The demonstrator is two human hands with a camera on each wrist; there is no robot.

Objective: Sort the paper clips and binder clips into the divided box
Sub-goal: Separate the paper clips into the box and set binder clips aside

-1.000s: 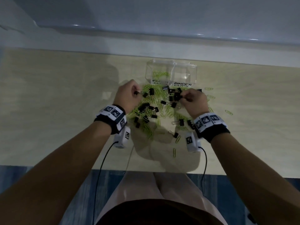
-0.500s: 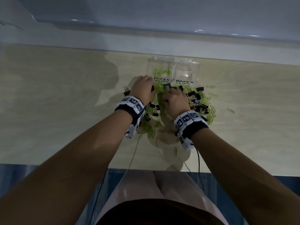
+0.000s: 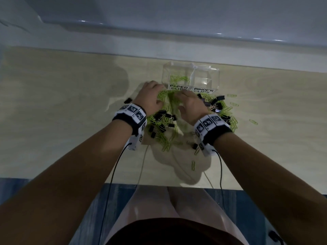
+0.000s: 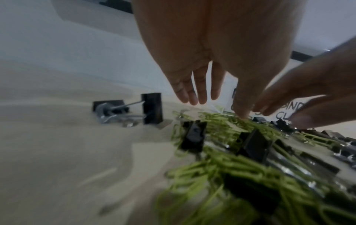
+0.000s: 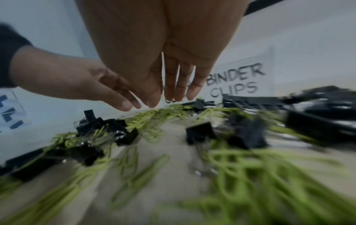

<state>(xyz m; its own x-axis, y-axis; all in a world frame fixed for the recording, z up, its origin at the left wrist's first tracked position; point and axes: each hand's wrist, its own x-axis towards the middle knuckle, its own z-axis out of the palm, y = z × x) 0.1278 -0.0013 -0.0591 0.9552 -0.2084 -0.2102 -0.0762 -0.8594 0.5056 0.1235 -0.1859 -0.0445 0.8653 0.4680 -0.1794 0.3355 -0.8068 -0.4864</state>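
- Green paper clips (image 3: 169, 103): heaped on the wooden table (image 3: 62, 103), tangled among black binder clips (image 3: 161, 119), just in front of the divided box; a few more already inside the "PAPER CLIPS" compartment (image 3: 177, 79).
- Divided box (image 3: 191, 76): clear plastic, at the far edge of the heap; "BINDER CLIPS" compartment (image 3: 206, 79) apparently bare.
- Left hand (image 3: 150, 98): fingers straight, spread low over the green clips, gripping nothing.
- Right hand (image 3: 190, 105): fingers straight, relaxed, tips just above the heap, gripping nothing.
- Risk, mixing: binder clip wire handles hooked through paper clips; likely to ride along in a scooped handful into the wrong compartment.
- Risk, scatter: broad sweeps liable to push strays such as the lone paper clip (image 3: 193, 165) toward the near table edge.
- Risk, box: light and unheld; liable to slide when nudged.
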